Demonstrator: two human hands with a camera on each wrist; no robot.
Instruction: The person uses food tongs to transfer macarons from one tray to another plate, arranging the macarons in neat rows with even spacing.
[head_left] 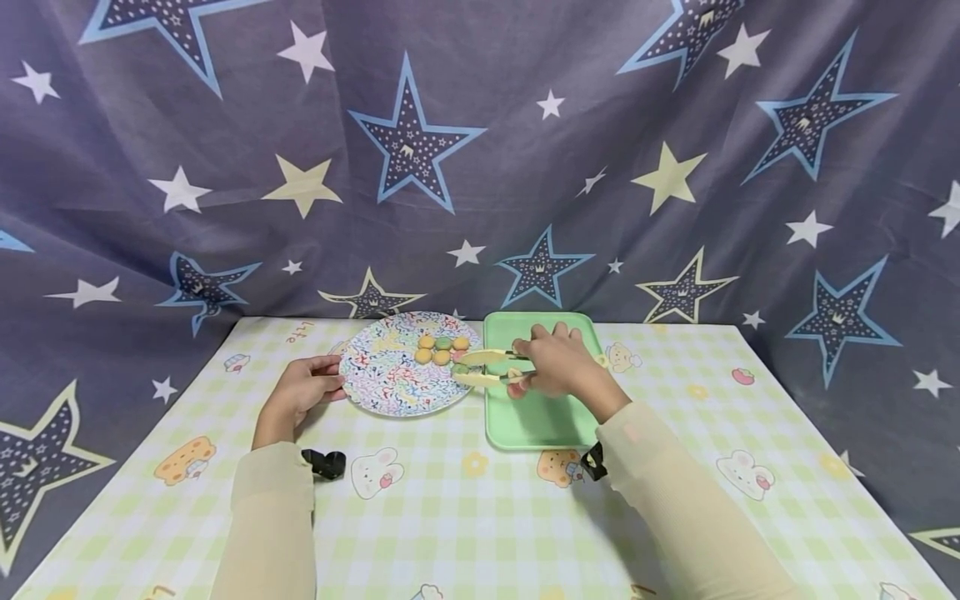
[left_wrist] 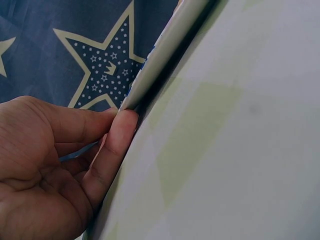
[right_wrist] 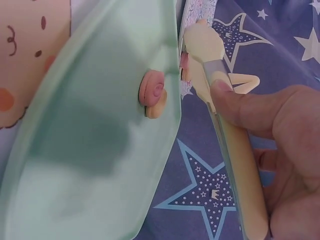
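- Head view: your sleeves reach over the checked cloth.
- Your left hand pinches the left rim of the plate between thumb and fingers.
- Your right hand grips the tongs above the tray; their tips reach over the plate's right side, and I cannot tell whether they hold anything.
- Right wrist view: a pink macaron and a yellow macaron lie in the tray.
- Yellow, green and pink macarons sit on your plate.
- Behind hangs a star curtain.

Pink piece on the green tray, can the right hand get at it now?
Probably yes: nothing seems to cover the pink piece, and the right hand holds tongs nearby, though they reach over the plate.
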